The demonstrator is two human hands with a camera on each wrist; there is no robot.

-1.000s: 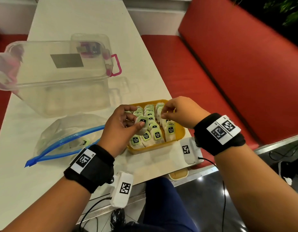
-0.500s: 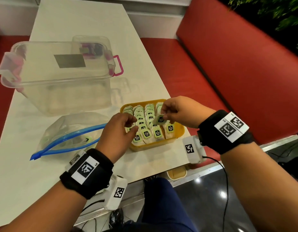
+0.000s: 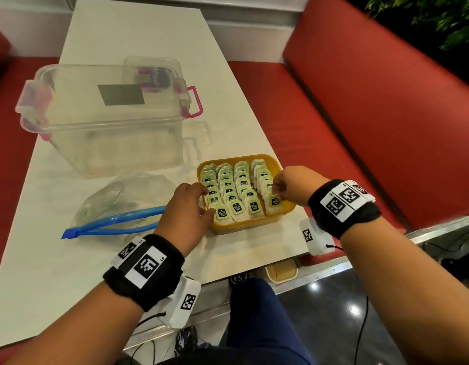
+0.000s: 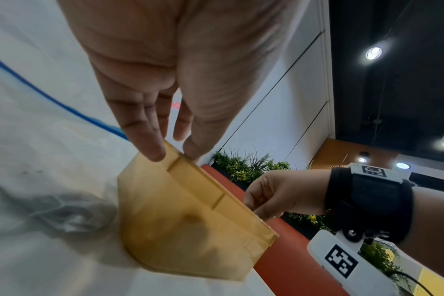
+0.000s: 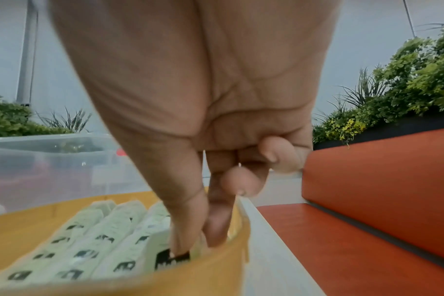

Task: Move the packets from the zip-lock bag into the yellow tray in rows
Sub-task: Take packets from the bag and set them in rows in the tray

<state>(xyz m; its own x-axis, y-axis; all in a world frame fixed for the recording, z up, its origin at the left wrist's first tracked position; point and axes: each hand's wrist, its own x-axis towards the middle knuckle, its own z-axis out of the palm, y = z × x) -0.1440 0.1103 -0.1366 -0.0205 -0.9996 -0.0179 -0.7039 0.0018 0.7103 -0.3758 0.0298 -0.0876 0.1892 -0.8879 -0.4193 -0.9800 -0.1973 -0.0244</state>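
The yellow tray (image 3: 238, 229) stands near the table's front edge and holds rows of green-labelled packets (image 3: 237, 191). My right hand (image 3: 276, 192) reaches down at the front of the rightmost row. Its thumb and forefinger pinch the front packet (image 3: 275, 202), seen close up in the right wrist view (image 5: 171, 259) against the tray wall (image 5: 205, 280). My left hand (image 3: 205, 202) is at the tray's left side, with fairly straight fingertips (image 4: 153, 154) and the thumb touching the tray rim (image 4: 198, 180); it holds nothing. The zip-lock bag (image 3: 117, 204) lies left of the tray with its blue zip open.
A large clear plastic box (image 3: 107, 119) with a lid and pink latches stands behind the bag and tray. The white table (image 3: 44, 272) ends just in front of the tray. A red bench (image 3: 320, 127) runs along the right.
The packet passed from my left hand to my right, which lowered it into the front of the rightmost row. My left hand moved to the tray's left rim.
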